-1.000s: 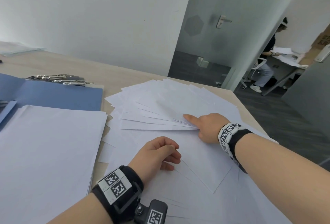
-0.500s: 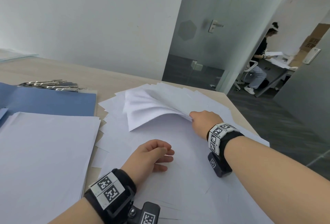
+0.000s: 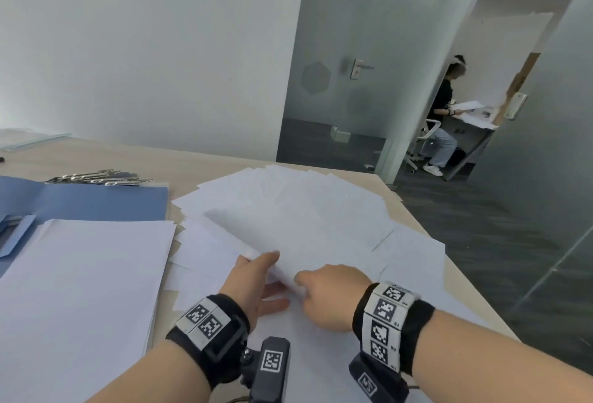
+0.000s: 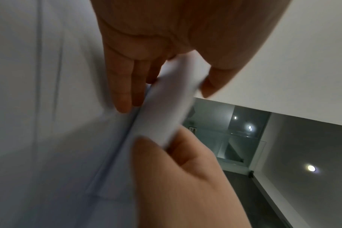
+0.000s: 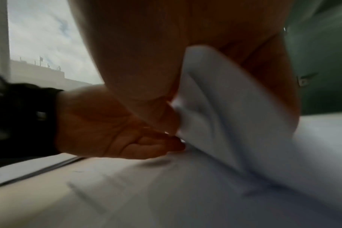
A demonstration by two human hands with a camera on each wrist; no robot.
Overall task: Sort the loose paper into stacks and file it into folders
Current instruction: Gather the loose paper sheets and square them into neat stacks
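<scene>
Thin, smooth white sheets (image 3: pixel 308 226) fan loosely across the pale bench (image 3: pixel 224 165) at frame centre. The left hand (image 3: pixel 253 287) and right hand (image 3: pixel 330 296) each grip the lifted bundle's bent near edge, thumbs pinching over fingers.

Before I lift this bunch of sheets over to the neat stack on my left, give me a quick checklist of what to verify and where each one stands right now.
1. Right hand has the lifted bunch of sheets: ok, thumb and fingers pinch its near edge.
2. Left hand is helping: ok, its thumb lies over the same edge and its fingers lie under it.
3. Bunch is squared up: cannot tell, both wrist views are blurred.
4. Bunch is free of the fanned loose sheets: cannot tell, white lies on white.
5. Neat stack is ready to receive: ok, its top is bare paper.
6. Blue folder is in place: ok, it lies behind that stack.
</scene>
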